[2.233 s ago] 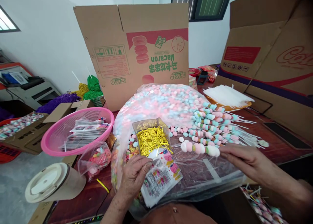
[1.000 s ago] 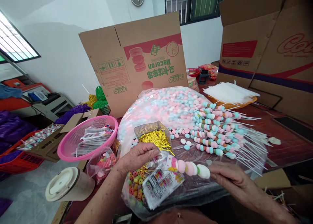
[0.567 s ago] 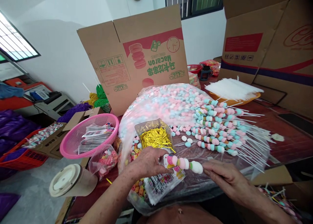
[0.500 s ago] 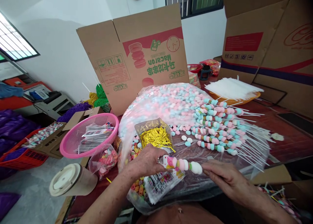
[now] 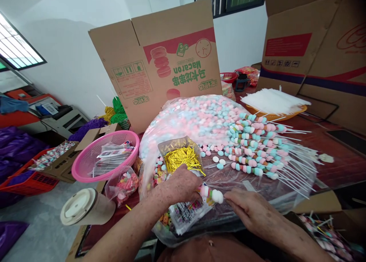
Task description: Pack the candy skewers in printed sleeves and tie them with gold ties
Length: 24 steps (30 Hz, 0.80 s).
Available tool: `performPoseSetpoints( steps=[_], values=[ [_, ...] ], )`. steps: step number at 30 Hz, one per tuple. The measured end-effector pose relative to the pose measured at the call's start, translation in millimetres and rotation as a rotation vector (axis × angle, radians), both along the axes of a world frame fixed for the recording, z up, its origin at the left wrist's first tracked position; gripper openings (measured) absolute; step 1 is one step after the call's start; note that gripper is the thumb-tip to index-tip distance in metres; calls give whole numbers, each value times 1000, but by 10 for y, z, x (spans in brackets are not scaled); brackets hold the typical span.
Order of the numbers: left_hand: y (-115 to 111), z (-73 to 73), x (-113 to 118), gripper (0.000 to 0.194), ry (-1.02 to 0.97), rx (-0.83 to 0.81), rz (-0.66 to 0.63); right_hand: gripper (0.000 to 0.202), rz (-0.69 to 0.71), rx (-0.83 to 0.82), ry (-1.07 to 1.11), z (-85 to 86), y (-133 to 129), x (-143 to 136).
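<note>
A candy skewer (image 5: 212, 194) of pink and white pieces with green ones between them spans the space between my hands. My left hand (image 5: 183, 184) is closed around its left end, which the fingers hide. At the other end my right hand (image 5: 251, 208) pinches the skewer's stick just past the white piece. Beneath my left hand lie printed clear wrappers (image 5: 185, 218) and a bag of ring-shaped candies (image 5: 166, 221). Just beyond it is an open pouch of gold twist ties (image 5: 183, 159).
A big clear bag of pastel candies (image 5: 188, 117) fills the middle. Finished-looking skewers (image 5: 257, 147) lie right of it, near white sticks (image 5: 276, 101) in an orange basket. At left stand a pink basket (image 5: 78, 166) of wrappers and a lidded cup (image 5: 85, 206). Cardboard boxes (image 5: 160, 71) rise behind.
My right hand and the skewer have shifted left, and less of the skewer shows beyond my left hand. The printed wrapper end seen earlier at its left is now covered by my left hand.
</note>
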State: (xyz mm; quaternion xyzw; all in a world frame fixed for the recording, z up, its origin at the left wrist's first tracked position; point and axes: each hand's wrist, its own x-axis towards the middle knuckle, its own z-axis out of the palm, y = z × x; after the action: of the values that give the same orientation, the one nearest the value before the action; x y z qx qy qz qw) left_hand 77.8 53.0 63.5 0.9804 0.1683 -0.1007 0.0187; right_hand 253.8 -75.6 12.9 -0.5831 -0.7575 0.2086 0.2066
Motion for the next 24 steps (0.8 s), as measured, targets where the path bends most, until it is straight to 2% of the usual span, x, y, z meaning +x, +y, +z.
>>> performPoseSetpoints(
  steps=[3, 5, 7, 8, 9, 11, 12, 13, 14, 15, 17, 18, 20, 22, 24],
  values=[
    [-2, -11, 121, 9, 67, 5, -51, 26, 6, -24, 62, -76, 80, -19],
    [-3, -8, 126, 21, -12, 18, -80, 26, -58, -37, 219, -152, 139, -5],
    [-13, -13, 51, 42, -286, 4, -10, 28, -137, -95, 440, -229, 179, 23],
    [-22, -28, -8, 50, -516, -24, 112, 30, -176, -145, 551, -261, 186, 36],
    [-34, -56, -71, 55, -787, -84, 287, 32, -209, -206, 653, -287, 187, 42],
    [-62, -154, -176, 54, -1363, -374, 757, 37, -255, -341, 833, -320, 175, 22],
    [-74, -217, -205, 51, -1561, -581, 964, 39, -269, -406, 911, -329, 169, -8],
    [-83, -280, -215, 47, -1655, -815, 1101, 41, -280, -460, 977, -333, 164, -50],
    [-87, -337, -206, 46, -1675, -1063, 1163, 42, -281, -508, 1030, -334, 163, -100],
    [-85, -379, -183, 46, -1653, -1304, 1158, 43, -276, -546, 1064, -332, 165, -155],
    [-58, -408, -112, 45, -1642, -1636, 1062, 42, -255, -576, 1069, -322, 174, -260],
    [-36, -395, -75, 42, -1664, -1748, 1031, 40, -238, -554, 1036, -315, 179, -302],
    [15, -341, -18, 31, -1716, -1813, 1052, 36, -204, -406, 894, -305, 185, -353],
    [55, -293, 12, 21, -1736, -1816, 1123, 31, -171, -119, 662, -312, 184, -365],
    [67, -283, 29, 23, -1785, -1836, 1175, 27, -164, 212, 383, -345, 178, -358]
  ],
)
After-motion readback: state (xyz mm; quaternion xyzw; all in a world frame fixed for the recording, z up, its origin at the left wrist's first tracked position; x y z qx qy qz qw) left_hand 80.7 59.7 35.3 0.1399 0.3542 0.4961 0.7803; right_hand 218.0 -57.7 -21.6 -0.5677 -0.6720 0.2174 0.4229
